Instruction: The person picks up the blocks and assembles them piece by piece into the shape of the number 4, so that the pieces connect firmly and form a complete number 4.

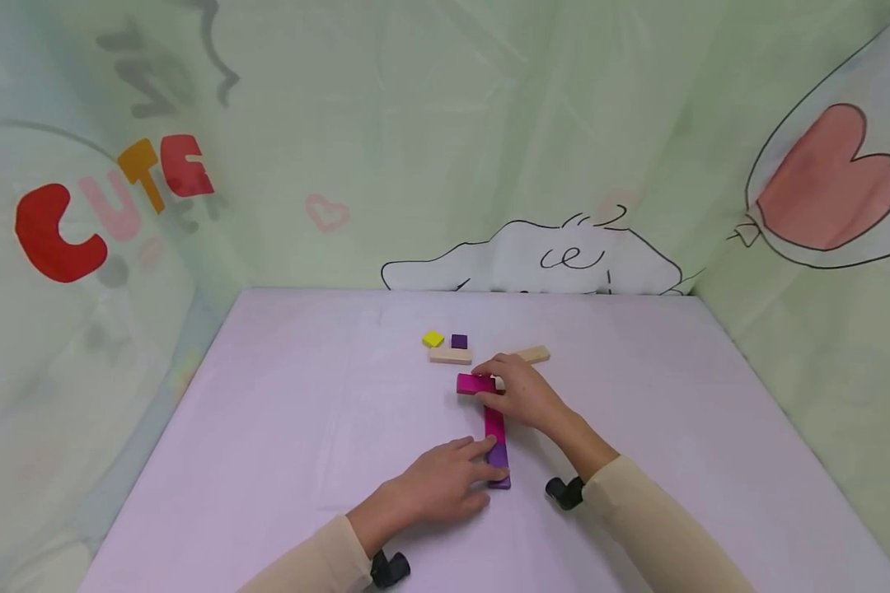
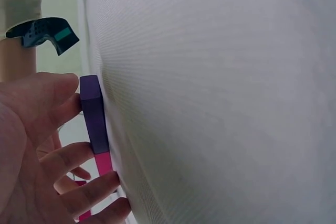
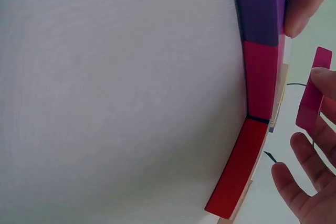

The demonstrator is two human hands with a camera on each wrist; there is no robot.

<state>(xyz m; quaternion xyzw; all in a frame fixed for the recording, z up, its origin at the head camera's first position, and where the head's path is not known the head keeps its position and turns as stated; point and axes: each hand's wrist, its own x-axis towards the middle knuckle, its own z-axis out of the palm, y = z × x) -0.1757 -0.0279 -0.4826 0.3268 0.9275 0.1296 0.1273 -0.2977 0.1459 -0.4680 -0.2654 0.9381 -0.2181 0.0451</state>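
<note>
My right hand [image 1: 522,399] pinches a magenta block [image 1: 475,384] between thumb and fingers. In the right wrist view that magenta block [image 3: 313,95] looks raised and apart from the others. Below it, a pink block [image 1: 494,424] and a purple block [image 1: 498,461] lie end to end on the table. A red block [image 3: 236,169] angles off from the pink block's far end; in the head view the right hand hides it. My left hand [image 1: 445,482] spreads its fingers, with fingertips touching the purple block [image 2: 94,116].
Behind the blocks lie a yellow piece [image 1: 433,338], a small dark purple piece [image 1: 459,341] and two plain wooden blocks, one on the left [image 1: 450,356] and one partly behind the right hand [image 1: 534,354]. A printed cloth [image 1: 445,148] hangs beyond the table [image 1: 289,395].
</note>
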